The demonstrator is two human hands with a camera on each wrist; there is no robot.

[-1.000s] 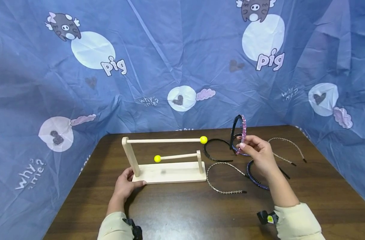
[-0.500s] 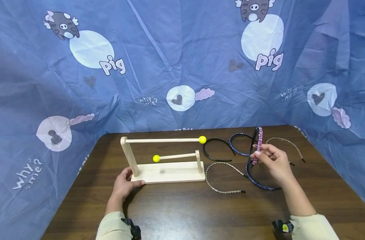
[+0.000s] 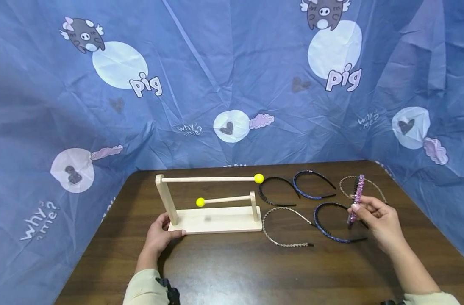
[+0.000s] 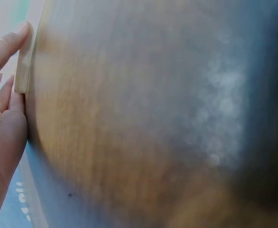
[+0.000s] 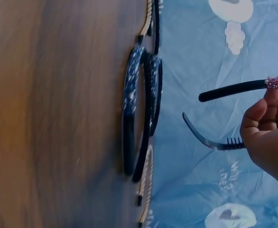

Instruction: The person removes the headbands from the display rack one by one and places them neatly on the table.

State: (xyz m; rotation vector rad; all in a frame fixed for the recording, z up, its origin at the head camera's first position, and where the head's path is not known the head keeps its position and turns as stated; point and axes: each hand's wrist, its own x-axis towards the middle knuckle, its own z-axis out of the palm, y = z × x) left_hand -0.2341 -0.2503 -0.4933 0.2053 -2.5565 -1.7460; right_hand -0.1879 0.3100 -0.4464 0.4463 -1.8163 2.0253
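In the head view my right hand [image 3: 382,222] pinches a pink glittery headband [image 3: 358,192] above the right part of the table. The right wrist view shows its two black ends, one with comb teeth, apart from the table. My left hand [image 3: 158,233] grips the left end of a wooden rack [image 3: 220,220], thumb along the front edge of its base. Two dowels on the rack, an upper one [image 3: 209,179] and a shorter lower one [image 3: 228,199], end in yellow balls and carry nothing. In the left wrist view the thumb presses the base's edge [image 4: 25,71].
On the brown table [image 3: 232,271] right of the rack lie a black headband [image 3: 266,199], a blue glittery headband [image 3: 302,192], another blue one [image 3: 327,233], a gold braided headband [image 3: 277,242] and a second gold one [image 3: 374,186]. A blue printed cloth [image 3: 193,84] hangs behind.
My right hand has moved right and toward me with the pink headband, away from the rack's upper ball. The left hand and rack have stayed in place.
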